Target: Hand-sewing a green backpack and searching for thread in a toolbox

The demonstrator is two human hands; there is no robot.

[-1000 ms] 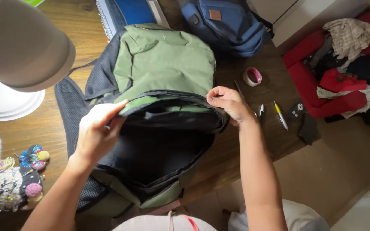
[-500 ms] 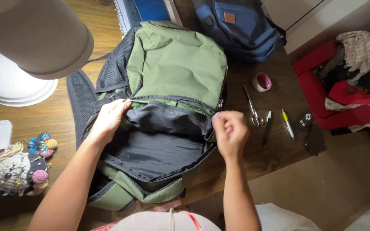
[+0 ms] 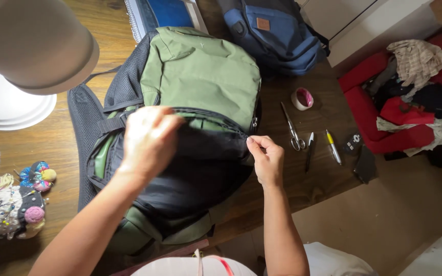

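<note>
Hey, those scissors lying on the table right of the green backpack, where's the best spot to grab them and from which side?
Probably by the finger loops, coming from the near edge of the table. The scissors lie flat and closed, blades pointing away, loops toward the person, close to the right hand. The black pen lies just right of the loops, so approach from above or slightly left.

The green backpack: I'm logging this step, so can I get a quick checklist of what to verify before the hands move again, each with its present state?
1. Left hand rests on the green backpack: ok.
2. Right hand pinches the black flap's edge: ok.
3. Zipper pull in the right fingers: cannot tell, hidden.
4. Backpack lies flat on the wooden table: ok.
5. Scissors lie apart from the right hand: ok.
6. Inside of the compartment is visible: not ok, the flap covers it.
</note>
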